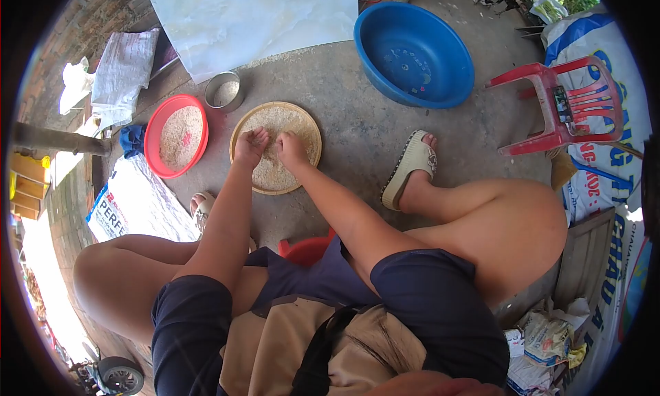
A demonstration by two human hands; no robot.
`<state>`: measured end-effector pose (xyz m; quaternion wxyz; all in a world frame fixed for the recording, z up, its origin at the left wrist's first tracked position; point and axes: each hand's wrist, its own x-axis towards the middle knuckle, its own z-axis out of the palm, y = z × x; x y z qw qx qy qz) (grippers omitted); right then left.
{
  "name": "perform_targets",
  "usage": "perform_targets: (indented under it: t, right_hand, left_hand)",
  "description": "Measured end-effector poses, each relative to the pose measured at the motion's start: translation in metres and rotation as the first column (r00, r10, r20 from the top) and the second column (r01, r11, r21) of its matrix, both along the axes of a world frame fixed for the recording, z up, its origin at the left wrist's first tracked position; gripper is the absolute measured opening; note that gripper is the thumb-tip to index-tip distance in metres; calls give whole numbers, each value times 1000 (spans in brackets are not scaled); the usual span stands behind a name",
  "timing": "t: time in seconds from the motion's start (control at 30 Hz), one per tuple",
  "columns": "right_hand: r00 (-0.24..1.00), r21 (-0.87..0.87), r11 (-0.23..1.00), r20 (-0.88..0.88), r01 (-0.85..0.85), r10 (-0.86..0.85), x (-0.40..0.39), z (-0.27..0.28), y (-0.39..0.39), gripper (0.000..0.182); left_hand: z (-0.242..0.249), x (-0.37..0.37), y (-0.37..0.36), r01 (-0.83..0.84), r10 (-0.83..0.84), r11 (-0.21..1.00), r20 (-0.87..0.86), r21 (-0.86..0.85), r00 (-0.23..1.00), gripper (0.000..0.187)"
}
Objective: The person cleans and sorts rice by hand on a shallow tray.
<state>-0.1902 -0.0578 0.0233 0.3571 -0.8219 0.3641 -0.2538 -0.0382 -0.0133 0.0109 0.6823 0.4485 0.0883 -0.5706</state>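
Tan cloth garment [275,341]: nearest
Left hand [252,147]: loosely cupped
Right hand [292,150]: curled narrow, can't tell contents
Round tan tray [278,191], pale grain [282,121]: under both

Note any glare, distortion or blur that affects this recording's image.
Head view: fisheye distortion, black corners, scenery bowing near the rim; head view: sunlit ground at left blown out, white sack partly washed out; head view: left hand and right hand readable, but individual grains in the round tray too fine to tell apart.
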Motion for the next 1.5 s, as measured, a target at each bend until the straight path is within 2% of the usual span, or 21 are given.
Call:
perform_targets:
  t: [0.07,0.17,0.23,0.3,0.37,0.47,0.53,0.6,0.63,0.7,0.93,1.03,1.1,1.13,1.17,1.2,1.23,1.3,1.33,1.4,1.5]
  right_hand:
    - [965,66,983,190,171,-181,11,21,-7,7]
    - [945,87,996,322,34,-61,27,46,-14,8]
    - [960,152,988,279,-17,-27,31,59,-12,13]
    - [974,-69,997,225,41,-24,29,65,-8,19]
    - [991,-89,995,130,42,-31,17,64,-4,23]
    - [997,-152,988,-67,-40,30,-10,51,2,32]
    - [981,-187,974,-171,-128,96,-28,33,3,36]
    - [958,-484,832,-211,-273,192,-43,19,2,42]
    - [959,-482,832,-210,-272,192,-47,17,1,42]
    - [888,-385,816,-342,-431,307,-52,13,-1,39]
    - [884,-254,874,-340,-415,321,-36,-2,-3,19]
    - [922,-139,939,-281,-315,268,-29,-3,-2,17]
    - [992,-87,995,-117,-56,45,-17,-5,-3,15]
    - [992,-86,995,-116,-55,45,-8,0,-4,15]
    - [998,209,976,-1,68,-70,4,5,-6,13]
    - [975,495,856,74,148,-212,12,13,-9,11]
    - [975,496,856,71,149,-210,19,20,-15,11]
    - [822,892,316,430,-323,-374,30,37,-30,10]
    - [822,892,315,430,-323,-374,33,48,-35,10]
    - [683,759,94,626,-645,-376,37,70,-43,10]
    - [635,673,-53,665,-738,-393,38,94,-49,17]
  left_hand:
    - [3,-3,-1,23,-23,1000,-6,-1,1000,32]
    - [9,-13,-5,60,-60,998,-18,12,998,30]
    - [2,-14,-9,208,-221,964,-69,-164,973,30]
    - [-2,-12,-8,203,-221,964,-89,-173,971,31]
    - [-2,-8,-12,206,-269,919,-153,-337,951,30]
    - [16,-9,-9,83,-91,993,-96,-82,991,28]
    - [13,-6,-4,53,-58,997,-89,-63,994,28]
    - [7,-1,0,22,-26,999,-81,-42,996,28]
    - [2,1,1,-26,25,1000,-81,-14,996,28]
    - [-1,4,3,-75,76,997,-81,15,994,28]
    - [-1,5,1,-95,96,995,-57,16,994,28]
    - [1,0,-1,-88,90,995,-46,35,995,28]
    - [4,-4,-4,-83,84,995,-37,47,996,28]
    - [5,-5,-5,-71,72,997,-31,39,997,28]
    - [6,-6,-5,-59,60,998,-27,33,998,28]
    - [7,-5,-5,-60,61,998,-29,34,998,28]
    - [8,-5,-5,-53,54,999,-45,12,998,27]
    - [7,-7,-6,-50,49,999,-63,-11,997,26]
    - [5,-7,-8,-93,93,996,-32,19,995,26]
    - [12,-10,-9,-136,136,990,0,47,991,25]
    - [33,-19,-7,-132,131,991,34,22,991,23]
